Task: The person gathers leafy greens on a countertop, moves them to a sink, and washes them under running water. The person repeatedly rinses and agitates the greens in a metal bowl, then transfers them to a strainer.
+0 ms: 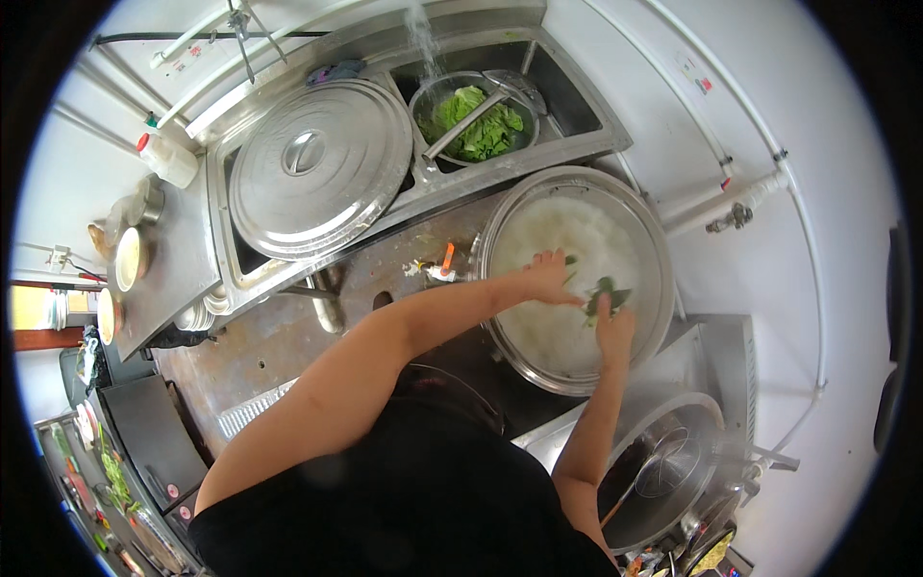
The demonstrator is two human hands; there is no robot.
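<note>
Both hands are over a large round metal pot holding cloudy, whitish liquid. My right hand grips green leaves, thumb laid along them. Close by on the left, my left hand has its fingers bent, with small green pieces showing beside them; whether it holds these is hard to tell. Beyond the pot, leafy greens lie in a metal basin in the sink, with a long-handled metal ladle across it. Water runs into the basin.
A big metal lid covers most of the left sink bowl. An orange-handled valve sticks out beside the pot. At the lower right, a wire strainer rests in another large pot. A white jug with a red cap stands left.
</note>
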